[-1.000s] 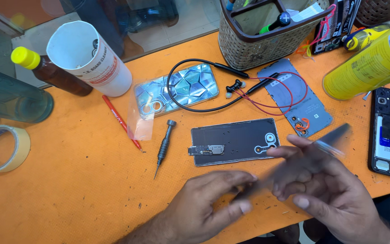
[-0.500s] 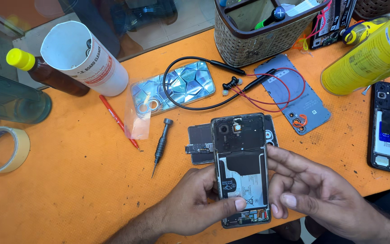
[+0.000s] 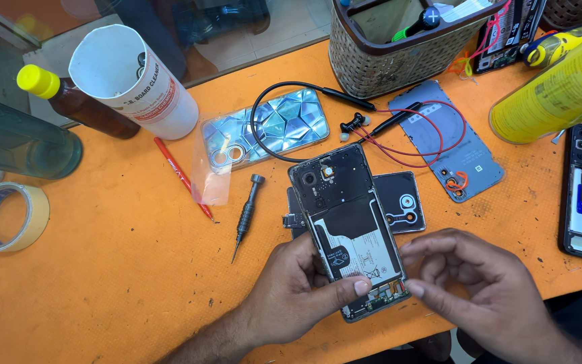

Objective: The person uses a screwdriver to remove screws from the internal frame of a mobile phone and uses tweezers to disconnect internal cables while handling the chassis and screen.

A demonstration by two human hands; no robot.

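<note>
An opened phone (image 3: 349, 229) with its back cover off, battery and circuit board exposed, is held tilted above the orange desk (image 3: 102, 269). The left hand (image 3: 291, 293) grips its lower end, thumb pressed across the bottom of the battery. The right hand (image 3: 479, 283) sits just beside the phone's lower right corner, fingers loosely curled and grasping nothing, index tip close to the bottom edge. Beneath the phone lies a dark back cover (image 3: 402, 202). A black screwdriver (image 3: 247, 214) rests to the left, near a red pen (image 3: 183, 178). Further back lie a patterned phone case (image 3: 271, 131) and black earphones (image 3: 331, 101).
</note>
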